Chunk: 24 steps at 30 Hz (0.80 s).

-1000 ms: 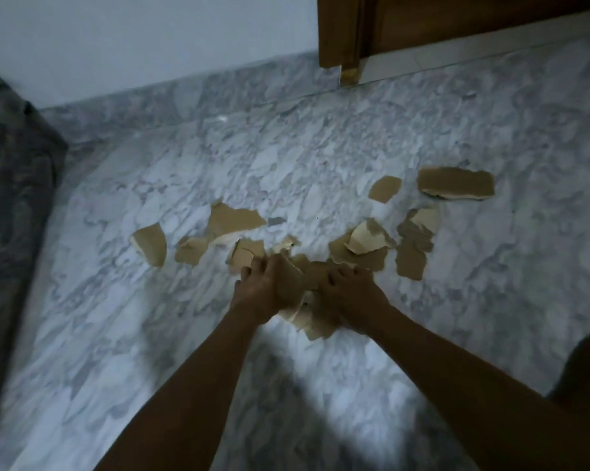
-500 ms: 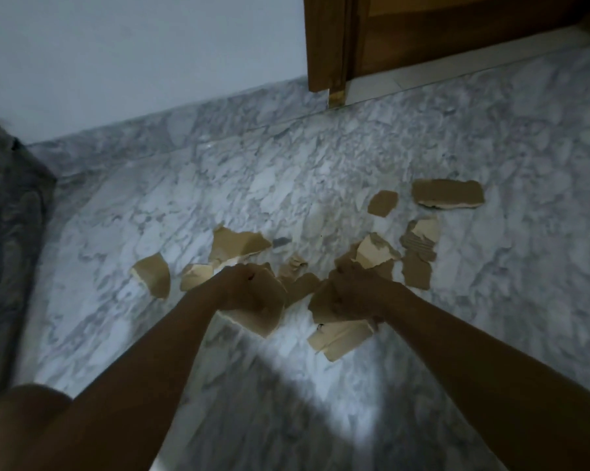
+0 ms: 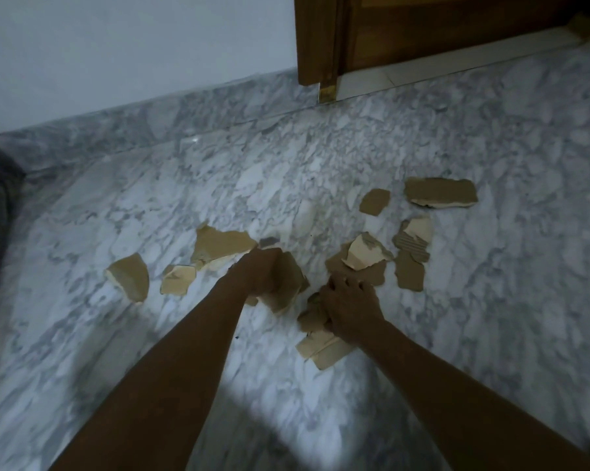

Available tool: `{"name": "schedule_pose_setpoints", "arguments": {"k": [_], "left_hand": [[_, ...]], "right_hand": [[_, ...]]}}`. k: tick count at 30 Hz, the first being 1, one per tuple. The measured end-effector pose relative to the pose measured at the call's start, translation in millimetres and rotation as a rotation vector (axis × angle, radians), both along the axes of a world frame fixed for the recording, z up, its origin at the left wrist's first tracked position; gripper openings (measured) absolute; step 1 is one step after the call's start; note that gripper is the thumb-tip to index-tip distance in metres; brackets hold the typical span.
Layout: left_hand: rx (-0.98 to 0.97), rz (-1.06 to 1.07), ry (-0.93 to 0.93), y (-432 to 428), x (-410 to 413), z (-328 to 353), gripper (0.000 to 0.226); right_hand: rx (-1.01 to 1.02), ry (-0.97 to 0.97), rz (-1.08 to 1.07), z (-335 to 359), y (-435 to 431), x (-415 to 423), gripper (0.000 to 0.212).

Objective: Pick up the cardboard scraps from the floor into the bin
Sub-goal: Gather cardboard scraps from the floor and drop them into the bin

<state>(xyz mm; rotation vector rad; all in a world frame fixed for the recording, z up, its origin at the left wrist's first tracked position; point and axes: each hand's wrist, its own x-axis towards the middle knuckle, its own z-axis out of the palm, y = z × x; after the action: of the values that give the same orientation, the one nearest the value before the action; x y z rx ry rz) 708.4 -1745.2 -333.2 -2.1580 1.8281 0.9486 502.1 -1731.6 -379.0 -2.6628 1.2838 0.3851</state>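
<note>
Splitting earlier single pile of torn brown cardboard scraps (image 3: pixel 222 247) into two wads: one gripped in left hand (image 3: pixel 259 274), other clutched in right hand (image 3: pixel 350 309); plenty remaining on grey-veined marble floor (image 3: pixel 490 317).

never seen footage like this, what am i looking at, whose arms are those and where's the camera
There is no machine here. These are a person's two bare arms, filmed by one wide-angle camera worn on the head, looking forward and down. So there is only one viewpoint, the person's own.

The left hand grips a bunch of torn cardboard scraps. The right hand grips a second bunch over the marble floor.

More pieces lie loose around the hands, such as a wedge-shaped scrap at far left and a long scrap at far right. Behind them are a pale wall and the foot of a wooden door. The bin the scraps are meant for is not in view.
</note>
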Motion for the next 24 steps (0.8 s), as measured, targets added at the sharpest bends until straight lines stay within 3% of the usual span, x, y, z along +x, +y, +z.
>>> {"name": "schedule_pose_setpoints", "arguments": {"k": [5,8,10,13,15,18,22,24], "left_hand": [[-0.136,0.196,0.139,12,17,10,0.063],[-0.166,0.146,0.130,11,29,23,0.056],[-0.129,0.105,0.114,12,35,28,0.055],[-0.002,0.019,0.033,15,37,29,0.044],[0.072,-0.064,-0.049,17,37,24,0.028],[0.158,-0.101,-0.148,23,36,15,0.035],[0.157,-0.046,-0.321,37,45,16,0.067],[0.181,-0.001,-0.341,43,53,17,0.081]], "right_hand": [[0.001,-0.027,-0.018,2,0,0,0.056],[-0.039,-0.034,-0.024,0,1,-1,0.041],[0.055,-0.068,-0.059,1,-4,-1,0.036],[0.317,-0.222,-0.207,15,-32,-8,0.056],[0.400,-0.295,-0.200,28,-55,-17,0.059],[0.416,-0.137,-0.037,49,-71,-29,0.054],[0.350,0.246,0.256,47,-35,-23,0.075],[0.278,0.246,0.266,33,-13,-17,0.069]]}}
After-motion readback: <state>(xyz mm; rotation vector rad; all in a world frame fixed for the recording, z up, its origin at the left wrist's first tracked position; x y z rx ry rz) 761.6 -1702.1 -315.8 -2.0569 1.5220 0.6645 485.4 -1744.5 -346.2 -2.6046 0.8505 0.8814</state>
